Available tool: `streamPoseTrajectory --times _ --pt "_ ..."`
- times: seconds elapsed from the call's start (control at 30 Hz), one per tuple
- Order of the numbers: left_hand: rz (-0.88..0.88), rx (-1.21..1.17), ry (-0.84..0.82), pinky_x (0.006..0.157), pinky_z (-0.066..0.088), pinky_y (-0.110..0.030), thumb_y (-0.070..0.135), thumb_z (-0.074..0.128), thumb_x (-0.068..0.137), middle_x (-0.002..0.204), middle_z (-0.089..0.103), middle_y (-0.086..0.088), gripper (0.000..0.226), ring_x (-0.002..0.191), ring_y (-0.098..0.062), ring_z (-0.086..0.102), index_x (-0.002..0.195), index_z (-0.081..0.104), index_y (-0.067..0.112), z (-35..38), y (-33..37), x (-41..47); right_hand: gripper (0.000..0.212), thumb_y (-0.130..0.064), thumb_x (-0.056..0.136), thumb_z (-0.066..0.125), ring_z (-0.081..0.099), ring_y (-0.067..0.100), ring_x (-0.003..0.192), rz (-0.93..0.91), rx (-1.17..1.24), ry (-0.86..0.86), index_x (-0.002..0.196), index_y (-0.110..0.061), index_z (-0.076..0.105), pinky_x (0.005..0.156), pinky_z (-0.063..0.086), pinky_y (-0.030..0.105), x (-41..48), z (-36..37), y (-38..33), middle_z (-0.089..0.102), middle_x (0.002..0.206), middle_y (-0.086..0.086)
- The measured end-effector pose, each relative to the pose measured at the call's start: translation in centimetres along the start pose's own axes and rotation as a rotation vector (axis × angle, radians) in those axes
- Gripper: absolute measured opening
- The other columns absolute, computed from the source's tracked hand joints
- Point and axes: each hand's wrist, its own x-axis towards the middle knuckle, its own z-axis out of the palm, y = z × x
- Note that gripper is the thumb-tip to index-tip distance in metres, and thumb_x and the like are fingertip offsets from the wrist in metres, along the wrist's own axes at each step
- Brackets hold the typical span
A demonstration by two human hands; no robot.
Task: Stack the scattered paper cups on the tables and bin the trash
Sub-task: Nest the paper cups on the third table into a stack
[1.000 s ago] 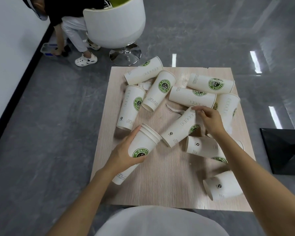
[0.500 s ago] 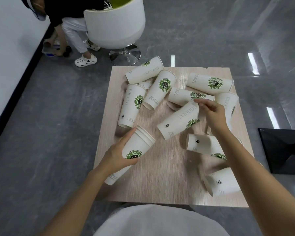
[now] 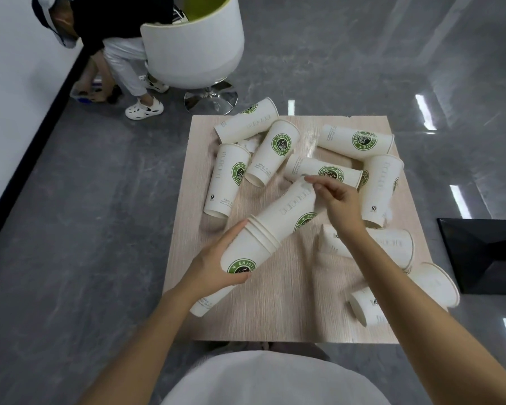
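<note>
While the left hand [image 3: 216,266] wraps around a stack [image 3: 240,258] of nested cups at centre frame, tilted with rims toward the upper right, the right hand [image 3: 338,203] pinches the far end of a cup [image 3: 292,209] whose lower end sits inside the stack's mouth. Both grips are closed on paper: left around the stack's body, right with fingertips [image 3: 311,179] on the cup's upper end.

Head view, rest of the table [image 3: 275,317]: pale wood top, filling the middle of the frame. Loose cups lie on their sides across its upper half and right side. Two cups [image 3: 246,121] at the top left corner, one [image 3: 228,179] down the left side, one [image 3: 272,153] just beside it. Upper right holds one [image 3: 354,140] along the far edge, another [image 3: 322,171] below it, and one [image 3: 381,188] pointing down the right edge. Lower right: one [image 3: 392,244] partly hidden under the right forearm and two [image 3: 433,285] near the corner. A scrap of white paper [image 3: 250,143] sits between the top left cups.

Upper left of frame: a white chair [image 3: 193,39] on a chrome base, a second person [image 3: 123,62] bending beside it. A black base [image 3: 479,255] stands on the grey floor at right edge.
</note>
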Motion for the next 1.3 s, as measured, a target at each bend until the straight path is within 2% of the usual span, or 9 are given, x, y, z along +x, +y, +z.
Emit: streamPoseTrajectory --times 0.2,0.37,0.53,0.67,0.77,0.83,0.93,1.13,1.3 --pt "0.005 0.002 -0.005 0.085 0.056 -0.044 0.032 0.084 0.071 0.130 0.054 0.011 0.104 0.102 -0.011 0.060 0.142 0.017 0.066 0.2 0.4 0.0 0.029 -0.001 0.094 0.051 0.055 0.010 0.089 0.006 -0.027 -0.109 0.116 -0.016 0.063 0.084 0.040 0.017 -2.5 2.3 0.2 0.064 0.094 0.009" --pt "0.006 0.003 -0.019 0.089 0.055 -0.045 0.036 0.083 0.074 0.134 0.051 0.013 0.103 0.108 -0.009 0.058 0.143 0.013 0.066 0.6 0.6 -0.2 0.028 -0.004 0.096 0.050 0.059 -0.003 0.102 0.043 -0.041 -0.178 0.119 -0.012 0.063 0.088 0.042 0.014 -4.1 3.3 0.3 0.065 0.119 0.007" --pt "0.036 -0.002 -0.017 0.090 0.055 -0.044 0.042 0.079 0.075 0.139 0.045 0.016 0.101 0.112 -0.007 0.056 0.145 0.009 0.065 1.3 0.9 -0.4 0.033 -0.038 0.090 0.051 0.054 0.041 0.086 0.032 -0.132 -0.232 0.119 -0.032 0.064 0.081 0.038 0.032 -4.8 3.8 1.4 0.061 0.091 0.030" --pt "0.051 -0.027 -0.006 0.087 0.056 -0.044 0.040 0.079 0.076 0.134 0.049 0.016 0.100 0.108 -0.008 0.059 0.143 0.009 0.066 1.4 1.3 -0.5 0.036 -0.034 0.090 0.051 0.040 0.021 0.068 0.024 -0.093 -0.208 0.124 -0.027 0.061 0.071 0.034 0.030 -5.1 3.6 1.1 0.040 0.067 0.016" --pt "0.056 -0.038 0.000 0.087 0.057 -0.044 0.040 0.079 0.076 0.133 0.051 0.015 0.099 0.107 -0.007 0.060 0.142 0.011 0.068 1.4 1.6 -0.4 0.033 -0.034 0.092 0.052 0.053 0.019 0.076 0.017 -0.087 -0.232 0.121 -0.026 0.064 0.078 0.042 0.032 -5.7 3.8 0.6 0.057 0.072 0.016" --pt "0.058 -0.044 0.000 0.086 0.057 -0.044 0.038 0.080 0.077 0.131 0.053 0.013 0.099 0.106 -0.008 0.061 0.142 0.011 0.068 1.4 1.8 -0.3 0.031 -0.027 0.095 0.053 0.062 0.009 0.095 0.035 -0.082 -0.231 0.123 -0.019 0.064 0.090 0.046 0.030 -6.2 4.1 0.5 0.070 0.091 -0.008" --pt "0.059 -0.043 -0.016 0.083 0.058 -0.039 0.034 0.079 0.079 0.125 0.056 0.011 0.100 0.101 -0.008 0.062 0.141 0.009 0.070 1.5 2.1 -0.1 0.029 -0.015 0.096 0.053 0.056 -0.007 0.084 0.053 -0.108 -0.219 0.124 -0.012 0.062 0.085 0.041 0.018 -6.7 4.2 0.5 0.061 0.071 -0.032" --pt "0.058 -0.021 -0.041 0.081 0.059 -0.037 0.036 0.078 0.080 0.123 0.056 0.009 0.101 0.099 -0.009 0.062 0.141 0.005 0.069 2.0 2.4 0.0 0.030 -0.014 0.096 0.053 0.058 0.013 0.116 0.068 -0.115 -0.185 0.125 -0.015 0.062 0.103 0.044 0.036 -7.3 3.8 0.4 0.067 0.118 -0.004" --pt "0.077 0.032 -0.044 0.086 0.056 -0.040 0.036 0.080 0.077 0.130 0.048 0.010 0.106 0.104 -0.008 0.057 0.144 0.003 0.066 2.5 2.9 0.6 0.031 -0.005 0.096 0.051 0.055 -0.011 0.075 0.053 -0.149 -0.149 0.126 -0.007 0.059 0.074 0.040 0.008 -7.5 3.3 0.3 0.058 0.066 -0.034"
